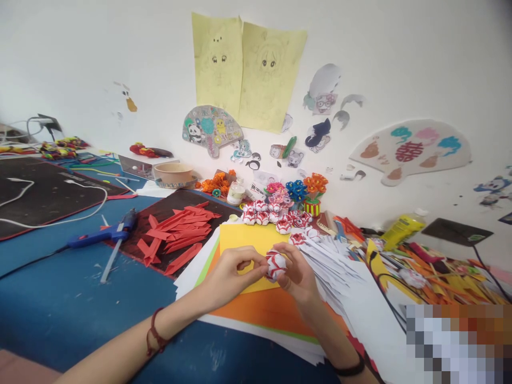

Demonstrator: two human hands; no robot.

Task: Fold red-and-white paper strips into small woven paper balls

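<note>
Ball [276, 266] between hands [236, 273], paper edges [262, 326], tabletop [80, 304] alongside

A compact, rounded ball of folded red-and-white paper [276, 265] is held between the left hand [232, 277] and the right hand [302, 277]. The visible surface is formed by white segments, separated by curved red bands. The left edge is pinched by the left fingertips. The right side is enclosed by the curved right fingers, with the thumb placed at the lower right.
</note>
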